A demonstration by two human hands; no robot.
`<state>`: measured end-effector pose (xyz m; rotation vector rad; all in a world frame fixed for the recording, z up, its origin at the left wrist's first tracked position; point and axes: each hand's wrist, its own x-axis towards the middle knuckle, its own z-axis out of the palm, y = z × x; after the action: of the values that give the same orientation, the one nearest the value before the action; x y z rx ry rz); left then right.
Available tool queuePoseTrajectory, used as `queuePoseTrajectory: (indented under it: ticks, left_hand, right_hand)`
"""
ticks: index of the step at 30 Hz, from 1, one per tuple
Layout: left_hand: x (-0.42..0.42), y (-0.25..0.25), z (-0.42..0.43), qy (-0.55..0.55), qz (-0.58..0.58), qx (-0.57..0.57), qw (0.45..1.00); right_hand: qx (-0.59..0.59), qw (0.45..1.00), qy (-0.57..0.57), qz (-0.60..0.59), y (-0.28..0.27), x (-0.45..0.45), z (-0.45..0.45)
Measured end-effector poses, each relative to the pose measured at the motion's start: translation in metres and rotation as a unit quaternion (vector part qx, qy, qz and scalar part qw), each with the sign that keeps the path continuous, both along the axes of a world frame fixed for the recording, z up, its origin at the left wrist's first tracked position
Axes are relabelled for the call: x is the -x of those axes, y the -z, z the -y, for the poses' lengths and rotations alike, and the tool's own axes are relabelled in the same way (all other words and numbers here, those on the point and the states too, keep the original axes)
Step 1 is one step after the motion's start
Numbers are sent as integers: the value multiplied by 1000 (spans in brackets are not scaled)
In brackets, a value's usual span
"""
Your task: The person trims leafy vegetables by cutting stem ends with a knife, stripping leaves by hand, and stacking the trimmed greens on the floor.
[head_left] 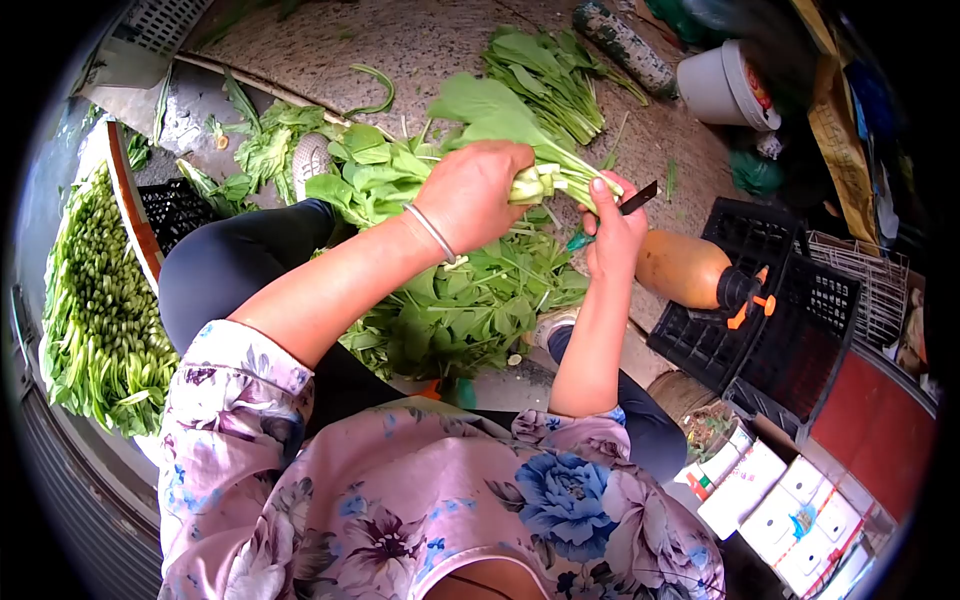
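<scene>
My left hand [478, 192], with a bangle on its wrist, is closed round a bunch of leafy greens [385, 175]. The pale cut stem ends [540, 183] poke out towards my right hand [615, 228]. That hand is closed on a small knife [638, 198]; its dark blade points up and right, and a green part shows below the fingers. The right thumb also presses on the stems of a broad-leafed stalk [490, 105] that lies across the bunch. Below both hands, a heap of loose greens [470, 300] sits between my legs.
Stacked greens [105, 310] fill a container at left. Another pile of greens [545, 80] lies ahead on the ground. To the right are an orange spray bottle [685, 268], black crates [790, 330], a white bucket [725, 85] and white boxes [800, 520].
</scene>
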<state>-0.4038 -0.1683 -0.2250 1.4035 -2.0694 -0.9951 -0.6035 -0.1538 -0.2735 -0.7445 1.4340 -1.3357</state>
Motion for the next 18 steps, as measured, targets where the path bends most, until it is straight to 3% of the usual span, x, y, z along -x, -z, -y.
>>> queuePoseTrajectory:
  ticks: [1,3,5,9,11,13,15,16,18]
  left_hand:
    - [2,4,0,3,-3,2,1000]
    - [5,13,0,8,-68,187,980]
    - [8,12,-2,30,-41,192,980]
    - [11,9,1,41,-105,160,981]
    - [11,-2,4,36,-100,-47,993]
    - [14,-3,3,49,-153,-60,985]
    - [17,-11,5,59,-277,-156,946]
    - [18,-16,6,76,-268,-150,949]
    - [17,-25,4,95,-330,-242,907]
  right_hand:
    - [2,1000,3,-3,-8,-4,-4]
    - [22,999,-34,19,-25,-11,-12]
    - [24,999,-39,22,-38,-16,-18]
    - [40,997,-60,2,-62,-29,-24]
    - [36,998,-54,-9,-70,-31,-25]
    - [37,996,-61,-51,-81,-23,-26]
    - [8,990,-140,-27,-104,-10,-24]
    - [18,982,-183,-38,-114,-1,-22]
    - [5,972,-223,-68,-144,12,-18]
